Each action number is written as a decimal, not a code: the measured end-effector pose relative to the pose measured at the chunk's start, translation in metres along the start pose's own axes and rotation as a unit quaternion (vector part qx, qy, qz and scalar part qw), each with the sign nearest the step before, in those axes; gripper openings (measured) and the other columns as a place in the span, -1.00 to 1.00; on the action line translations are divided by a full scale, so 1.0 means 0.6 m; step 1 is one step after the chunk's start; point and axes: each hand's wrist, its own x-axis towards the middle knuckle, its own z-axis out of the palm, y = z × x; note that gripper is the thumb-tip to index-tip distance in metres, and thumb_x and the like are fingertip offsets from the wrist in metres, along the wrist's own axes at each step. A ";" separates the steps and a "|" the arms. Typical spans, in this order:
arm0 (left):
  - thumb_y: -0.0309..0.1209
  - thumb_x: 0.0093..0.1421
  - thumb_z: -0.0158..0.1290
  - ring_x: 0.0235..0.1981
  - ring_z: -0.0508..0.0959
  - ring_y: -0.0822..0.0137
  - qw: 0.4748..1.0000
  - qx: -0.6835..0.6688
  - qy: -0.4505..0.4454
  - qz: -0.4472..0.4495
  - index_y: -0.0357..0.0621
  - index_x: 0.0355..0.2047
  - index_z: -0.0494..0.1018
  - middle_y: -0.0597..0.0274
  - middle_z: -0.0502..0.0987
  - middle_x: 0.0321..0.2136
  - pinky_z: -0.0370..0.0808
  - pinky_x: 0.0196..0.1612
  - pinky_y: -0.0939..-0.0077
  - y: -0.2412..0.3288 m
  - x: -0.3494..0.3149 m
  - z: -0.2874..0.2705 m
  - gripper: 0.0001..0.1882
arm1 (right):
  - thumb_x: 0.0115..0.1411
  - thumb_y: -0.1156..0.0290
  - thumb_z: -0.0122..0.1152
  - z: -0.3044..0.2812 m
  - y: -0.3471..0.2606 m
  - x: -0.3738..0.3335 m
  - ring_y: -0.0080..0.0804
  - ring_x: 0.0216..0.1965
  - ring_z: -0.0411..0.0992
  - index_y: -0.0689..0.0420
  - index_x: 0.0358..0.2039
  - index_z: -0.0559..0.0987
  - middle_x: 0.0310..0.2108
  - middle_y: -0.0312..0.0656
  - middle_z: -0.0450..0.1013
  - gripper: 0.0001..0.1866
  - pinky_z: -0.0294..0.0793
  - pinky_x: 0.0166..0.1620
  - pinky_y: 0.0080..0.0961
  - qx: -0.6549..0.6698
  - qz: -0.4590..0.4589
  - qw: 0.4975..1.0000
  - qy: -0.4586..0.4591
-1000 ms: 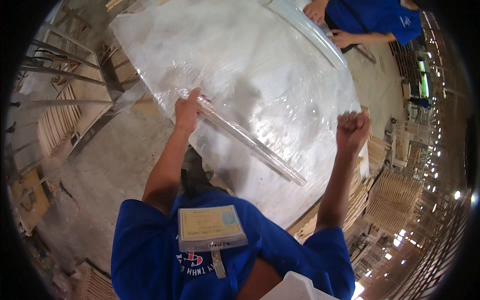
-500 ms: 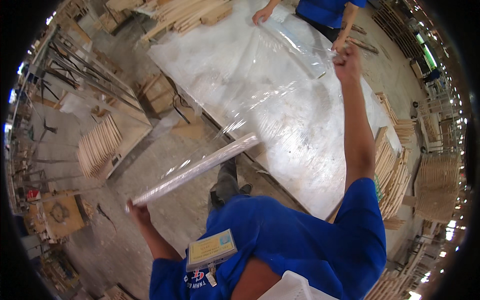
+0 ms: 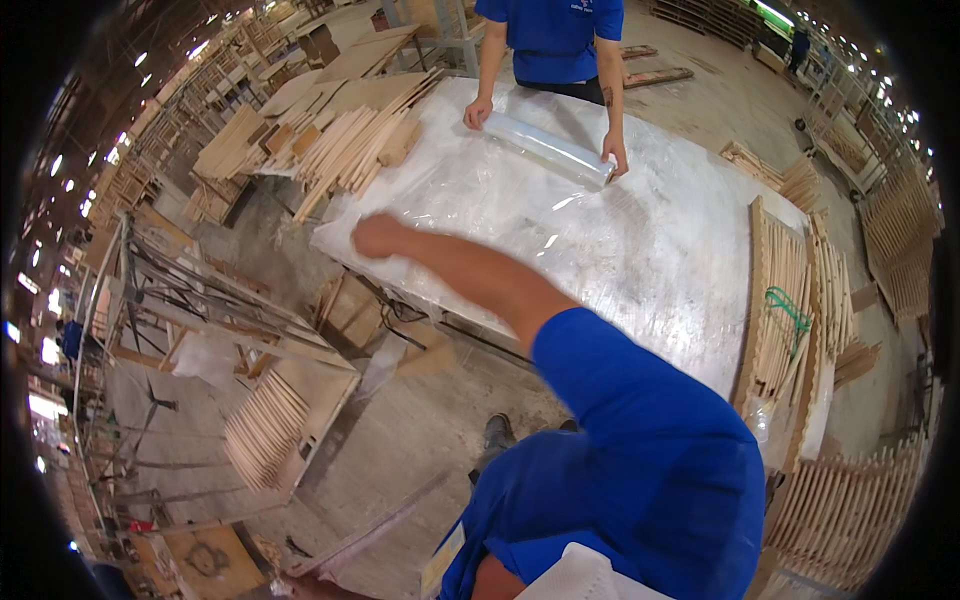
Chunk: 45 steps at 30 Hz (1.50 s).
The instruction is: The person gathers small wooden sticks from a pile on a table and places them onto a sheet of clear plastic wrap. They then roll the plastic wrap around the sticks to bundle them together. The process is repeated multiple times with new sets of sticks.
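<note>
Film roll (image 3: 385,522): slanted, end gripped in left hand (image 3: 303,586)
Right arm (image 3: 480,272): stretched leftward
Right hand (image 3: 378,237): fisted over corner of table (image 3: 640,275); cannot tell if pinching anything

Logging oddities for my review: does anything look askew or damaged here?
The wooden strips at upper left lie askew, fanned out with uneven ends; no clear damage shows.

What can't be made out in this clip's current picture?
Head view, all:
Left hand: cut off by the lower edge; its grip is unclear.
Right hand: blurred; whether it holds anything is unclear.
Co-worker: head cut off by the upper edge.
Badge: steeply turned, print unreadable.
</note>
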 end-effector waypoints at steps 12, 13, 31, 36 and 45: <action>-0.25 0.49 0.11 -0.09 0.58 0.15 0.848 -0.381 -0.367 0.010 -0.29 0.15 0.40 -0.03 0.55 -0.04 0.63 0.07 0.15 0.194 0.131 0.461 -0.60 | 0.12 0.18 0.48 0.189 -0.345 -0.268 0.18 -0.06 0.61 0.14 0.24 0.55 -0.13 0.12 0.61 -0.32 0.58 0.05 0.04 0.327 -0.236 0.915 0.029; -0.29 0.50 0.11 -0.06 0.60 0.10 0.839 -0.404 -0.359 0.062 -0.28 0.23 0.37 -0.06 0.55 -0.01 0.66 0.11 0.08 0.205 0.150 0.507 -0.58 | 0.10 0.32 0.43 0.175 -0.275 -0.264 0.14 -0.08 0.60 0.13 0.02 0.61 -0.17 0.09 0.59 -0.54 0.57 0.01 0.05 0.264 -0.181 0.947 0.033; -0.29 0.34 0.29 -0.36 0.59 0.28 0.355 -0.197 -0.877 -0.256 -0.16 -0.15 0.48 0.20 0.57 -0.30 0.61 -0.15 0.24 0.317 -0.811 0.612 -0.74 | 0.24 0.06 0.46 0.016 -0.048 -0.884 -0.47 -0.31 0.62 0.13 -0.17 0.58 -0.39 -0.17 0.59 -0.59 0.59 -0.25 -0.45 0.128 0.510 0.797 0.297; -0.23 0.37 0.27 -0.36 0.58 0.28 -0.224 -0.179 -0.827 -0.483 -0.03 0.00 0.38 0.38 0.50 -0.35 0.61 -0.10 0.16 0.268 -0.907 0.415 -0.65 | 0.27 0.05 0.46 0.002 -0.117 -1.036 -0.31 -0.36 0.61 0.17 -0.20 0.56 -0.47 -0.19 0.55 -0.57 0.58 -0.25 -0.29 0.744 0.249 0.584 0.206; -0.19 0.41 0.20 -0.34 0.61 0.32 -0.043 -0.043 -0.961 -0.272 -0.10 0.03 0.41 0.29 0.54 -0.36 0.64 -0.18 0.27 0.250 -0.967 0.097 -0.65 | 0.19 0.19 0.52 0.061 -0.218 -1.216 -0.45 -0.55 0.50 0.14 -0.13 0.59 -0.48 -0.26 0.50 -0.62 0.42 -0.46 -0.46 0.502 0.438 0.573 0.478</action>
